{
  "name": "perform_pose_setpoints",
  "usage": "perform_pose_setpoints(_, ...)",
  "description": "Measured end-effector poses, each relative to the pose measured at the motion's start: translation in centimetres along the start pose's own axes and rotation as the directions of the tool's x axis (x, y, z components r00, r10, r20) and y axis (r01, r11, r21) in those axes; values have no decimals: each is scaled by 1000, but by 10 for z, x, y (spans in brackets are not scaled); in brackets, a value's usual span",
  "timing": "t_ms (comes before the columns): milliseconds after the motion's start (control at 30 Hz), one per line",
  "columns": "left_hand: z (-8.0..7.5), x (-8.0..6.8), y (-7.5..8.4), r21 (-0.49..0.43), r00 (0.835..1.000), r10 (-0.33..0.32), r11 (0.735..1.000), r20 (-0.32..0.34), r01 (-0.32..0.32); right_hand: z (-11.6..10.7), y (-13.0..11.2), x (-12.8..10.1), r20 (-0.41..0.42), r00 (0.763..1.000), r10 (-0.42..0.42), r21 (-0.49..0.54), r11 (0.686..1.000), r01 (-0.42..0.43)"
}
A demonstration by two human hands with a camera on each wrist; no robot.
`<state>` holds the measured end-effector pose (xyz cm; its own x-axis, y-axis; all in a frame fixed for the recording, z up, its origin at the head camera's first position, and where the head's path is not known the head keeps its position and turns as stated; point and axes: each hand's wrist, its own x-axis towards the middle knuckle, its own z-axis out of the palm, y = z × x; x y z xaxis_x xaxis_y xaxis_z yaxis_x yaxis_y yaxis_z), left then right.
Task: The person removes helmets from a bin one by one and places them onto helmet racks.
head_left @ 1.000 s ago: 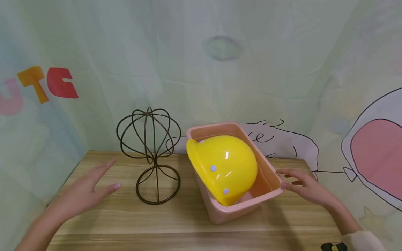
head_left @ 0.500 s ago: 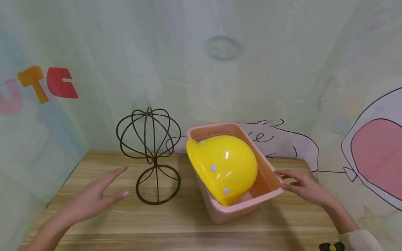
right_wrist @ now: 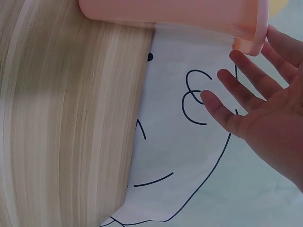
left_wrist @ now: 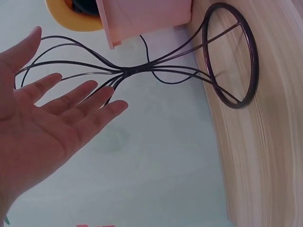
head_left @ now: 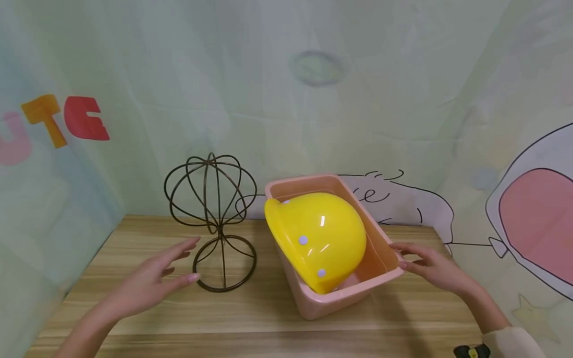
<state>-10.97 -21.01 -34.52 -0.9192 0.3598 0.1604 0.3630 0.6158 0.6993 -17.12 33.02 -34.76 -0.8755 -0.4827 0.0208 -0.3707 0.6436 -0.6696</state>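
My left hand point(head_left: 149, 283) is held out with fingers extended and thumb apart, holding nothing. Its fingertips come right up to the base ring of a dark wire stand point(head_left: 220, 228), which stands upright with a globe-shaped wire top. In the left wrist view the palm point(left_wrist: 47, 127) faces the stand's wires point(left_wrist: 135, 70). A yellow helmet point(head_left: 331, 238) with pale round dots lies tilted inside a pink plastic bin point(head_left: 322, 304). At the bin's right rim are the thumb and fingertips of my right hand point(head_left: 436, 271). The right wrist view shows its fingers loosely spread beside the bin's rim point(right_wrist: 261, 28).
A wood-grain table point(head_left: 179, 328) carries the stand and bin. Behind and around it hangs a pale green printed cloth point(head_left: 224, 99) with coloured letters and line drawings. A dark bow-like piece point(head_left: 472, 351) sits beside the right sleeve point(head_left: 512, 343).
My left hand has moved rightward and slightly down, nearer the wire stand. The right hand stays at the bin's rim, and the helmet, bin and stand keep their places.
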Motion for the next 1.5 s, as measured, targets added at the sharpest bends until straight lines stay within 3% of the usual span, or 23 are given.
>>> perform_pose_setpoints(367,16,12,6,-12,999,41,999,6,-41,1,-2,0,-5,1000,-5,10,1000,5)
perform_pose_setpoints(533,23,19,12,-22,999,9,1000,33,-8,1,-1,0,-5,1000,4,8,1000,-4)
perform_pose_setpoints(733,30,32,25,-96,996,-41,994,74,49,2,-1,-1,-5,1000,20,13,1000,-20)
perform_pose_setpoints(1133,50,60,54,-163,1000,-5,987,28,10,2,1,-1,3,1000,20,26,999,-20)
perform_pose_setpoints(1500,67,82,72,-231,998,66,971,16,-61,2,2,1,4,1000,-3,41,999,3)
